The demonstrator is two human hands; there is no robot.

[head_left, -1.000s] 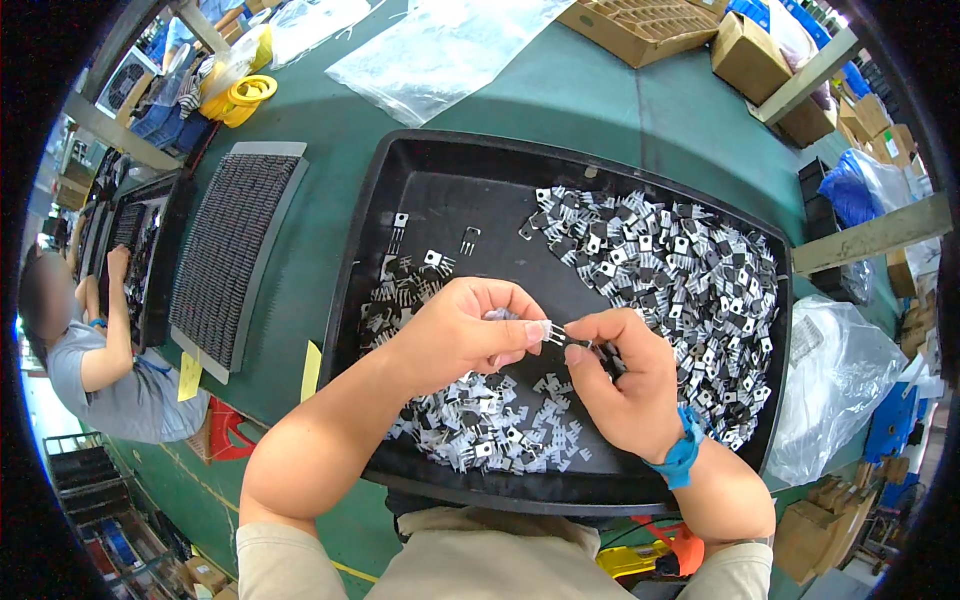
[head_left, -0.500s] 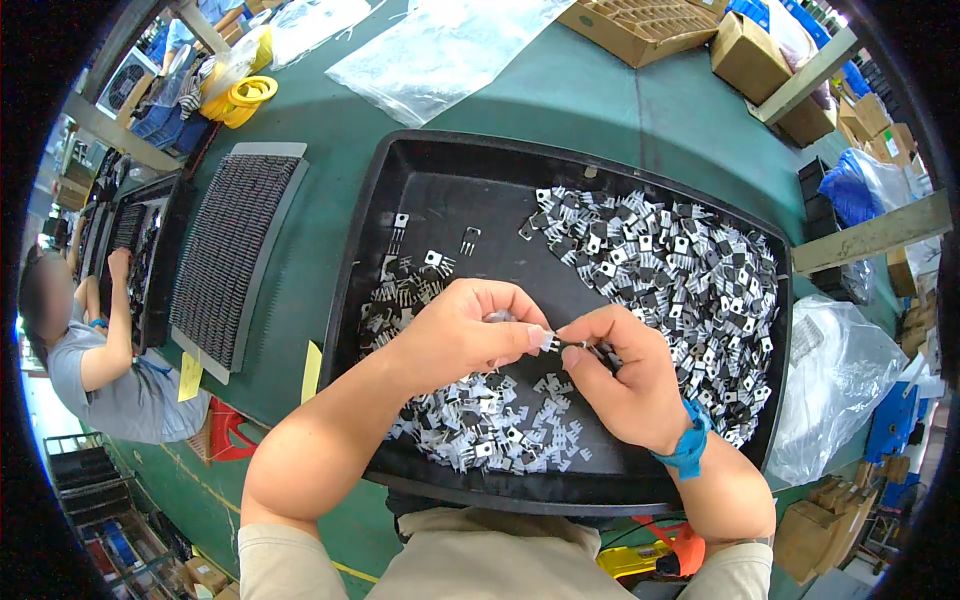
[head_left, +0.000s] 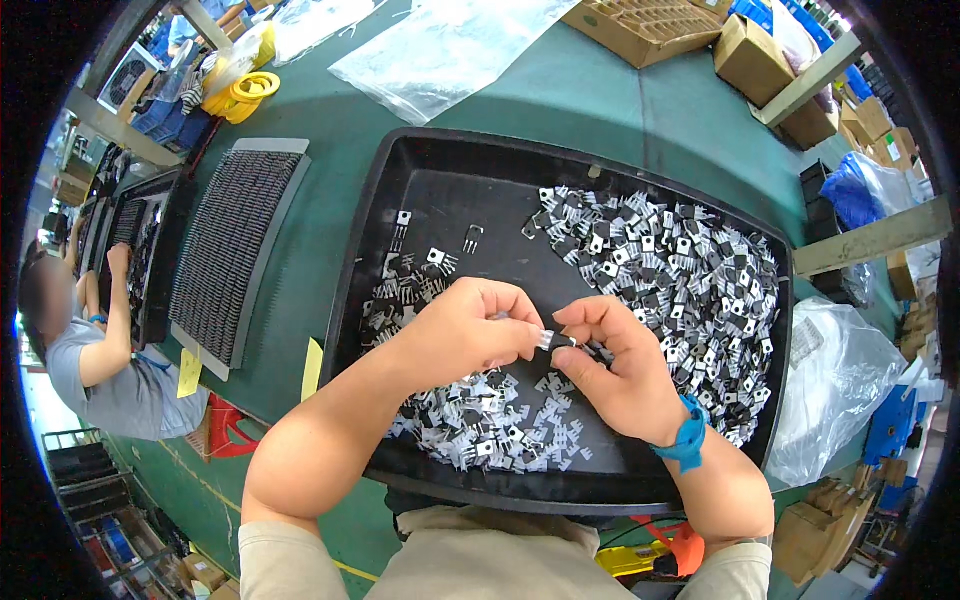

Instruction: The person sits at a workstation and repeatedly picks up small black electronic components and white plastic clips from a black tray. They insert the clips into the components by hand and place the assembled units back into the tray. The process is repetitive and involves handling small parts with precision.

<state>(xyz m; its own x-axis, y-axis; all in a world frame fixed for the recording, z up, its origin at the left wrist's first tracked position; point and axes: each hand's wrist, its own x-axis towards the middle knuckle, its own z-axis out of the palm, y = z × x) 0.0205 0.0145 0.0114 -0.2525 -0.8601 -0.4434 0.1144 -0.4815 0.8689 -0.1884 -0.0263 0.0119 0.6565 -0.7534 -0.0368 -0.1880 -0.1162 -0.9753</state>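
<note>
Above the middle of a black tray (head_left: 480, 190), my two hands meet fingertip to fingertip. My left hand (head_left: 478, 325) is closed in a pinch on a small white pronged piece (head_left: 545, 340). Against it sits the black body of a transistor (head_left: 563, 341), pinched between thumb and fingers of my right hand (head_left: 615, 365). More dark parts show partly under my right fingers, too hidden to count. Below my left hand lies a heap of white pronged pieces (head_left: 490, 430). To the right spreads a large heap of black transistors with pale legs (head_left: 680, 270).
Left of the tray lies a grey board (head_left: 235, 250) packed with rows of dark parts. Another person (head_left: 110, 360) works at the far left. Plastic bags (head_left: 830, 390) lie to the right and behind. Cardboard boxes (head_left: 645, 25) stand at the back, near metal posts (head_left: 870, 237).
The transistor's black body now shows between my fingertips, up against the white piece. My right fingers have shifted slightly left and up; the heaps look the same.
</note>
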